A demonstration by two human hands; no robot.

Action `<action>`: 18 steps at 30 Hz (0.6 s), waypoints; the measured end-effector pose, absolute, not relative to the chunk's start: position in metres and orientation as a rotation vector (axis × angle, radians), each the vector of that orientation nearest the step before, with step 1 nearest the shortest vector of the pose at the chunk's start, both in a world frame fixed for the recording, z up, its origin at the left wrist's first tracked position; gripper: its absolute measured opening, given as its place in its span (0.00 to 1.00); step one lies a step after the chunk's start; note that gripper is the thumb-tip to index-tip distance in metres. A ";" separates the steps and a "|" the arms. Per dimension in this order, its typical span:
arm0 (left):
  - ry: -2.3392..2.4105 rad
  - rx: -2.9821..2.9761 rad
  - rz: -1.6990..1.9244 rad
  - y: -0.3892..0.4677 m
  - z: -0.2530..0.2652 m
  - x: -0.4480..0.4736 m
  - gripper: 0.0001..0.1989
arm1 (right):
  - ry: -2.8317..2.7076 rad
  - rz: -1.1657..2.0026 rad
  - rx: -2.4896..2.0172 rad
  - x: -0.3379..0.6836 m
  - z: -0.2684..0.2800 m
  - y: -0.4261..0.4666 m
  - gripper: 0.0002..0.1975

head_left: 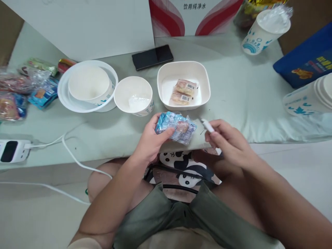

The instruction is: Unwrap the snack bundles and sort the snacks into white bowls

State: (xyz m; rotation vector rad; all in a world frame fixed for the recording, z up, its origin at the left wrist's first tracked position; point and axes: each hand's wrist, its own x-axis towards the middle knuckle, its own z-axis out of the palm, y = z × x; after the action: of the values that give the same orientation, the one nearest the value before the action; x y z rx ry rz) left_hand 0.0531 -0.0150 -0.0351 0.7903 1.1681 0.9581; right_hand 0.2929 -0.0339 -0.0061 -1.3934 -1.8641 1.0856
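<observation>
While the left hand [150,141] grips a blue wrapped packet [180,128] just in front of the square white bowl [204,84], the right hand [229,140] pinches a slim white tool [208,125], its tip towards the packet — near, not touching. Two small wrapped snacks [187,87] already lie inside the bowl, so that part looks done! Still out on the counter [233,90], far left: a cluster of bright packets [43,92] — no hand on them. Whether the blue wrapped packet is cut, glare makes hard to say.
</observation>
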 end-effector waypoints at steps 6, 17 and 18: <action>1.252 1.147 0.884 -0.016 -0.031 0.052 0.26 | -2.067 0.945 -1.411 0.258 -0.004 -0.030 0.12; 1.166 0.908 1.134 -0.018 -0.038 0.046 0.29 | -2.067 0.893 -1.643 0.289 -0.010 -0.036 0.13; 1.159 0.876 1.143 -0.018 -0.037 0.046 0.30 | -2.074 0.874 -1.671 0.297 -0.011 -0.036 0.13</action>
State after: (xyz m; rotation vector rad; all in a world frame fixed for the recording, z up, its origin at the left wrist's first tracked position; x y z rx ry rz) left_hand 0.0457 -0.0185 -0.0367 0.8764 1.1587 1.1430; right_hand 0.2971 -0.0358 -0.0112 -1.6707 -2.0739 0.8744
